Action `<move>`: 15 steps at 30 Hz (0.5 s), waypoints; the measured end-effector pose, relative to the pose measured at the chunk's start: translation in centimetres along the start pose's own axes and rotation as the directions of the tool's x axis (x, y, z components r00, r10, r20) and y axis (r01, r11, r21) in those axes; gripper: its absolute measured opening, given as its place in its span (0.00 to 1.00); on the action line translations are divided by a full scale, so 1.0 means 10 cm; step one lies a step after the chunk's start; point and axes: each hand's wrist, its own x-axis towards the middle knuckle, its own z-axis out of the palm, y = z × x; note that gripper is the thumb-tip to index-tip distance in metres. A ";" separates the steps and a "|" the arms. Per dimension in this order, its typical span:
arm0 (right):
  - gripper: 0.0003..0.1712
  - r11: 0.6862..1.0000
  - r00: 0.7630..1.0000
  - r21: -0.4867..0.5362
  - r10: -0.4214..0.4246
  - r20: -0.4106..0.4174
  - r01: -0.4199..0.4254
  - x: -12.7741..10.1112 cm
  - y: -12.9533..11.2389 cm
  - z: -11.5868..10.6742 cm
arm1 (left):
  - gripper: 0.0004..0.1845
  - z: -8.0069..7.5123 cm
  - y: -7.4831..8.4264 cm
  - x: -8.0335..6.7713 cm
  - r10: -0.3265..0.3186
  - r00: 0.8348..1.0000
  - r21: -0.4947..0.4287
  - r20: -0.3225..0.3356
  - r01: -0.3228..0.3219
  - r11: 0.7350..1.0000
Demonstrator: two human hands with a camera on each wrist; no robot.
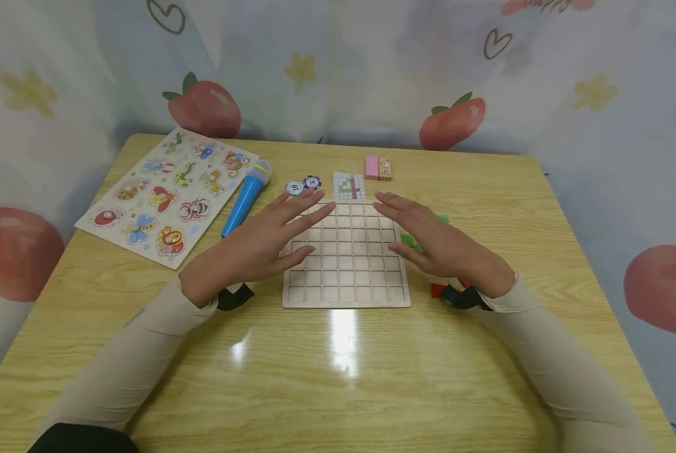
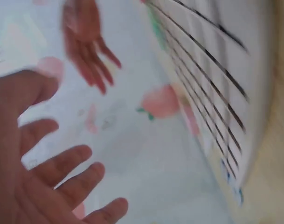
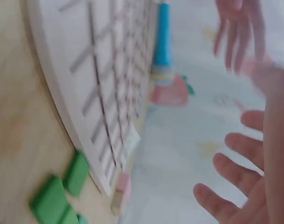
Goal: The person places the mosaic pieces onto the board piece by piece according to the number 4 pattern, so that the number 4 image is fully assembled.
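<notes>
A square wooden grid board point(image 1: 346, 277) lies flat in the middle of the table. Over its left edge hovers my left hand point(image 1: 264, 242), fingers spread, palm toward the right, holding nothing. My right hand point(image 1: 437, 242) mirrors it above the board's right edge, also empty with fingers straight. Partly hidden beneath the right hand are green blocks point(image 3: 51, 200) beside the board, and a red piece point(image 1: 437, 290) shows by that wrist. A small card with a coloured grid pattern point(image 1: 349, 187) lies just past the board's far edge.
Left of the board rests a blue toy microphone point(image 1: 243, 204), next to an insect-picture board point(image 1: 151, 189). Two round number chips point(image 1: 303, 185) lie behind my left fingertips. A pink eraser-like block point(image 1: 371, 167) and a patterned small box point(image 1: 384, 168) sit near the table's back edge.
</notes>
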 end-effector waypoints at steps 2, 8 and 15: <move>0.44 0.999 0.991 0.039 0.007 -0.131 -0.002 -0.08 0.04 -0.07 | 0.39 -0.02 0.07 -0.10 -0.040 0.997 -0.181 -0.068 0.027 0.983; 0.33 0.967 0.881 0.216 0.220 -0.419 -0.138 -0.40 0.19 -0.15 | 0.29 0.16 0.26 -0.44 -0.229 0.967 -0.707 -0.115 0.083 0.702; 0.23 0.827 0.748 0.479 0.510 -0.424 -0.293 -0.65 0.28 0.02 | 0.27 0.47 0.25 -0.58 -0.330 0.939 -0.855 -0.095 0.092 0.510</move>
